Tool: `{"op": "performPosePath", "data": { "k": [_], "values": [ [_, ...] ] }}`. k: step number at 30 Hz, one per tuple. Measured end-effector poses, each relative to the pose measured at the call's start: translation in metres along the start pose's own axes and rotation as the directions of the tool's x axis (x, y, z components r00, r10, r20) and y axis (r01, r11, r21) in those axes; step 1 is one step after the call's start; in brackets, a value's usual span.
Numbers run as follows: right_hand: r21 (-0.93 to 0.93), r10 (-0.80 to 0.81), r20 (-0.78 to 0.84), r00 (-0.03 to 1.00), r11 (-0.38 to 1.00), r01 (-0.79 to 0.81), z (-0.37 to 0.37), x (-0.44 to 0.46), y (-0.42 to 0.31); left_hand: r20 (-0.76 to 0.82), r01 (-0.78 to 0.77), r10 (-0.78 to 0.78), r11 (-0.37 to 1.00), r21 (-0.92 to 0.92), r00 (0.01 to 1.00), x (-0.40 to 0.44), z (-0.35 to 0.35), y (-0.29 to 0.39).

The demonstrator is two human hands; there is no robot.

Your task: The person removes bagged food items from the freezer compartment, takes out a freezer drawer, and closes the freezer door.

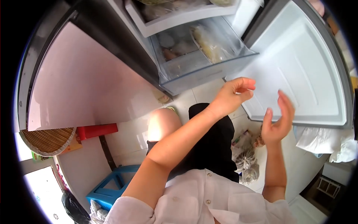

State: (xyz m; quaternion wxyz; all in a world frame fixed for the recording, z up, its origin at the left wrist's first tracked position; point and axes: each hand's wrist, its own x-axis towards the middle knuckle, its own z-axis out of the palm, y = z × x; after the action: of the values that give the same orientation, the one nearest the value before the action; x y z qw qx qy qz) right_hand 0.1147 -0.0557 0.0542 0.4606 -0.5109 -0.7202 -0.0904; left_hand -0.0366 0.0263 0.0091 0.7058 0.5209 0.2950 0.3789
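Observation:
My left hand [235, 96] is in front of the pulled-out clear drawer [209, 76] of a refrigerator. Its fingers are loosely curled, with a gap to the thumb and nothing seen between them. Farther right, my right hand [278, 121] is held up with thumb and fingers apart, before the white inside of the open right door [302, 67]. Neither hand appears to touch anything. In the clear drawer lie a plastic bag of pale yellowish food [212, 44] and a reddish-brown item [169, 54], blurred behind plastic.
A white drawer [179, 21] holding bagged food sits above. The other door [89, 82] stands at left. Plastic bags [246, 160] lie on the floor near my leg. A blue stool [108, 188] and a woven round tray [48, 140] are at lower left.

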Motion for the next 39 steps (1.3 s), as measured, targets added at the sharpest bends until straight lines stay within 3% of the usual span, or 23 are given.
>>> {"op": "performPosePath", "data": {
  "k": [1, 3, 5, 7, 8, 11, 14, 15, 18, 19, 22, 25, 30, 32, 33, 36, 39],
  "values": [
    [0.046, -0.094, -0.011, 0.996, 0.994, 0.094, 0.007, 0.039, -0.008, -0.001, -0.012, 0.012, 0.999, 0.036, 1.000, 0.001, -0.003, 0.000],
    [0.156, -0.081, 0.182, 0.980, 0.986, 0.053, 0.029, 0.109, -0.020, 0.014, -0.059, 0.059, 0.995, 0.078, 0.998, 0.001, -0.008, 0.001],
    [0.126, -0.060, 0.484, 0.873, 0.992, -0.002, 0.069, 0.154, -0.014, 0.059, -0.030, 0.024, 0.995, 0.099, 0.998, 0.000, -0.012, 0.002],
    [-0.100, -0.044, 0.736, 0.676, 0.980, 0.173, 0.123, 0.173, 0.014, 0.089, 0.009, -0.018, 0.994, 0.106, 0.996, 0.000, -0.016, 0.003],
    [-0.216, 0.080, 0.855, 0.512, 0.953, 0.212, 0.150, 0.182, 0.024, 0.085, -0.004, -0.008, 0.990, 0.139, 0.996, 0.001, -0.017, 0.003],
    [-0.394, 0.413, 0.909, 0.059, 0.803, 0.447, 0.189, 0.198, 0.009, 0.083, -0.014, -0.006, 0.972, 0.233, 0.997, 0.000, -0.020, 0.009],
    [-0.200, 0.347, 0.938, -0.009, 0.562, 0.803, 0.217, 0.173, 0.042, 0.075, -0.030, 0.015, 0.979, 0.203, 0.997, -0.003, -0.022, 0.015],
    [-0.225, 0.303, 0.952, 0.045, 0.592, 0.774, 0.220, 0.170, 0.048, 0.065, -0.042, 0.029, 0.977, 0.210, 0.997, -0.004, -0.021, 0.013],
    [-0.298, 0.266, 0.954, 0.135, 0.842, 0.449, 0.218, 0.192, 0.059, 0.071, -0.040, 0.026, 0.976, 0.212, 0.997, -0.006, -0.022, 0.014],
    [-0.263, 0.254, 0.963, 0.090, 0.958, 0.116, 0.215, 0.203, 0.062, 0.072, -0.043, 0.028, 0.976, 0.214, 0.997, -0.007, -0.022, 0.015],
    [-0.158, 0.228, 0.959, 0.168, 0.923, -0.352, 0.183, 0.209, 0.058, 0.083, -0.057, 0.039, 0.973, 0.225, 0.996, -0.009, -0.020, 0.013],
    [-0.088, 0.303, 0.923, 0.237, 0.767, -0.636, 0.150, 0.210, 0.045, 0.089, -0.065, 0.046, 0.972, 0.224, 0.995, -0.011, -0.019, 0.011],
    [0.155, 0.306, 0.812, 0.496, 0.706, -0.691, 0.117, 0.228, 0.014, 0.094, -0.036, 0.016, 0.977, 0.209, 0.995, -0.008, -0.022, 0.009],
    [0.292, 0.307, 0.733, 0.607, 0.664, -0.689, 0.114, 0.231, 0.008, 0.072, 0.021, -0.026, 0.997, 0.068, 0.997, -0.006, -0.023, 0.008],
    [0.333, 0.369, 0.678, 0.635, 0.617, -0.714, 0.116, 0.229, 0.007, 0.065, 0.050, -0.050, 0.999, -0.004, 0.997, -0.005, -0.023, 0.007],
    [0.438, 0.362, 0.674, 0.644, 0.507, -0.743, 0.112, 0.231, -0.005, 0.037, 0.110, -0.106, 0.985, -0.134, 0.994, -0.002, -0.026, 0.006],
    [0.507, 0.208, 0.699, 0.684, 0.530, -0.679, 0.098, 0.238, -0.003, 0.059, 0.203, -0.195, 0.940, -0.275, 0.979, -0.001, -0.028, 0.002]
  ]
}}
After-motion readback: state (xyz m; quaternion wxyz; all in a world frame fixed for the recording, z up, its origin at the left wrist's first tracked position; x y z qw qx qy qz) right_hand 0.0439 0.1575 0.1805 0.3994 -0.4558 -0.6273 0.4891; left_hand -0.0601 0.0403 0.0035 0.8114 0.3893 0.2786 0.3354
